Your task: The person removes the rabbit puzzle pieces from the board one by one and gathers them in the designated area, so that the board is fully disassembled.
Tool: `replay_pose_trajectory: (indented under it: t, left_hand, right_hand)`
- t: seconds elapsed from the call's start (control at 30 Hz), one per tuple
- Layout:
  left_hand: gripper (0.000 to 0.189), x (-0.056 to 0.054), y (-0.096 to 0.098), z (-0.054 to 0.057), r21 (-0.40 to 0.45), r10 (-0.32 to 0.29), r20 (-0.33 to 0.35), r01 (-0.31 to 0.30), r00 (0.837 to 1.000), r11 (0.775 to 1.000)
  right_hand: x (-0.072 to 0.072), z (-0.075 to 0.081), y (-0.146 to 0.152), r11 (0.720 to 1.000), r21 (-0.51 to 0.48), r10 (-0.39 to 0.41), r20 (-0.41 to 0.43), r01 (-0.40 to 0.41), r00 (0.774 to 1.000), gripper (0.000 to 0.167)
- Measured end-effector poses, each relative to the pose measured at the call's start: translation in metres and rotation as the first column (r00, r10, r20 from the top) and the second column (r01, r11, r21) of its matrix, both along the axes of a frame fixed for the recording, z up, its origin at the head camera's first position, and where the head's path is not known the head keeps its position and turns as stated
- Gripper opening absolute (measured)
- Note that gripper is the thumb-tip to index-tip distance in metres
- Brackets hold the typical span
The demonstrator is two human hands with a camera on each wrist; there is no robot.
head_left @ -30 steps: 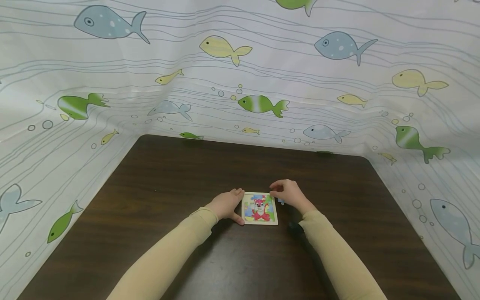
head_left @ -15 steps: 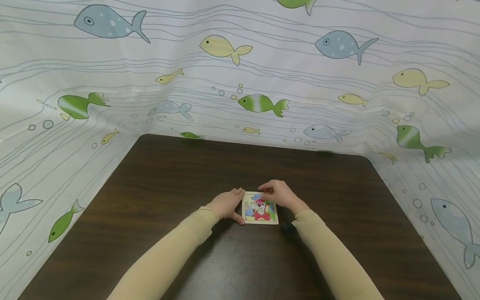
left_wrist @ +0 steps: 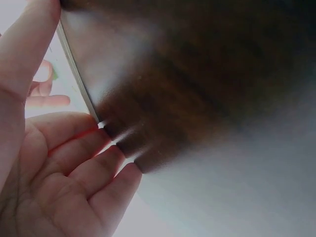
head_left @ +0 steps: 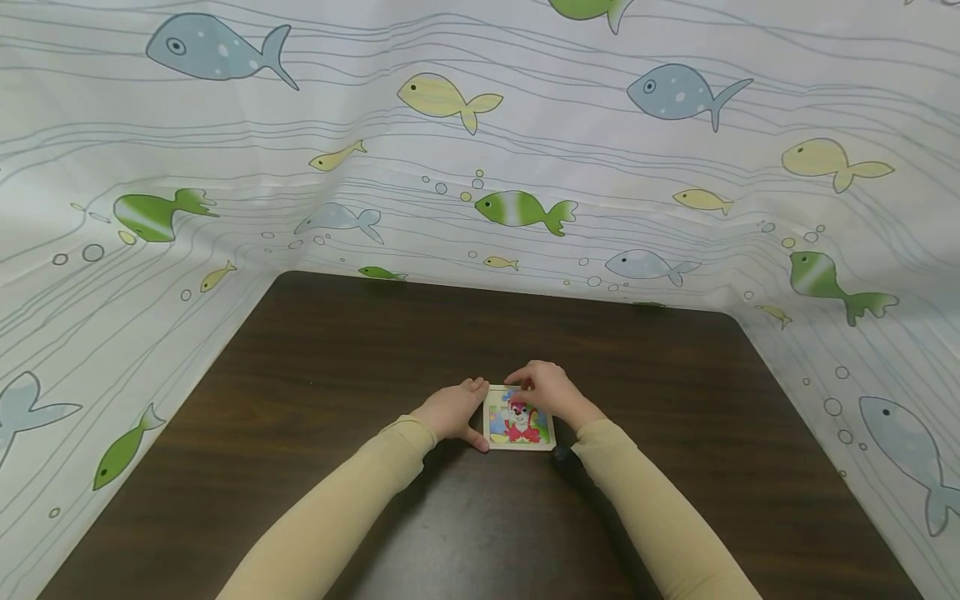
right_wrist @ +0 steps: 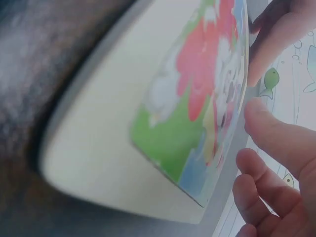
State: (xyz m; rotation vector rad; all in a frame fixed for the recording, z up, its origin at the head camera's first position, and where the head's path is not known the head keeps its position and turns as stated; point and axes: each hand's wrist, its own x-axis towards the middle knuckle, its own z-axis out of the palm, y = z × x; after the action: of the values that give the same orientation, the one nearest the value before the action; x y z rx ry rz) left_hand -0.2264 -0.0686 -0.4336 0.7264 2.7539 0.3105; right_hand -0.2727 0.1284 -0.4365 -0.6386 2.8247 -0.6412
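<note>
Head view, left hand (head_left: 452,411): spread wide beside a small framed jigsaw puzzle, thumb at the near-left corner and fingers at the far-left corner, touching the left edge.
Left fingers, left wrist view: nearly straight, side by side, tips meeting the dark surface next to the frame's edge.
Right hand (head_left: 546,388): arched over the far side of the puzzle, fingers bent; in the right wrist view the thumb stands apart from the nearest fingertip. Contact of the fingertips with the picture cannot be told.
Framed jigsaw puzzle (head_left: 518,433): flat on the table, between the two hands, its far-right part covered by the right hand.
Puzzle picture: red-and-white cartoon animal on green, blue and yellow; a pale patch shows toward the far-left corner.
Sleeves: long, pale yellow, on both forearms.
Dark elongated shape (head_left: 594,493): beside the right sleeve (head_left: 652,500), identity unclear.
Table (head_left: 322,367): dark brown, wood-grained, rounded far corners.
Backdrop sheet (head_left: 551,46): white, wavy-lined, printed with green, blue and yellow fish, surrounding the table's far and lateral sides.
</note>
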Motion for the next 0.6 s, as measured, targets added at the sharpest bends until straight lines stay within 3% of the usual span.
replay_pose_trajectory:
  t: [0.3,0.57,0.6]
  left_hand:
    - [0.104,0.004,0.0,0.004,-0.019,0.0,-0.013,0.0,1.0,1.0]
    - [0.105,0.001,0.0,0.0,-0.004,0.011,0.013,-0.011,1.0,1.0]
    - [0.107,-0.002,0.0,-0.006,0.003,0.0,-0.006,0.0,1.0,1.0]
  right_hand:
    - [0.003,0.001,-0.001,1.0,0.02,0.014,-0.001,-0.014,1.0,0.023]
    - [0.004,0.0,-0.001,0.995,0.061,0.085,-0.086,-0.08,0.993,0.017]
    - [0.005,0.001,-0.002,0.994,0.071,0.091,-0.098,-0.085,0.991,0.017]
